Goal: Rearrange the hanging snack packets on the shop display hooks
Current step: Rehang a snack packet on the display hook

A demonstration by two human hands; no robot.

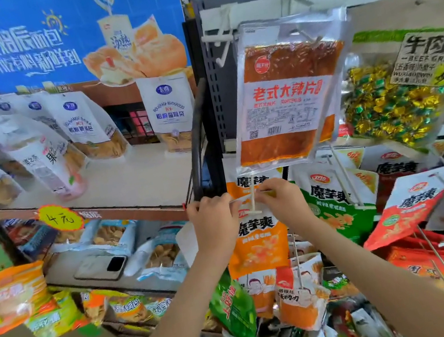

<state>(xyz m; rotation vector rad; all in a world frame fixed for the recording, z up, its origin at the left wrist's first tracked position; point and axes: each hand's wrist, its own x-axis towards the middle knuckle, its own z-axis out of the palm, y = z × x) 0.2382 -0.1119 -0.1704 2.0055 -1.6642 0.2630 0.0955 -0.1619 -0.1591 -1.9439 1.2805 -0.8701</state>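
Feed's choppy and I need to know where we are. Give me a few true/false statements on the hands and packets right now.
1. Both the left hand and the right hand are at the top of the orange packet. True.
2. The chili-strip packet lies flat on a shelf. False: it hangs above the hands.
3. A phone lies on a shelf at the left. True.
4. The bag of gold-and-green sweets hangs left of the chili-strip packet. False: it hangs to its right.

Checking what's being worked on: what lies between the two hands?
In the head view, a white hook and the orange packet top lie between the left hand and right hand.
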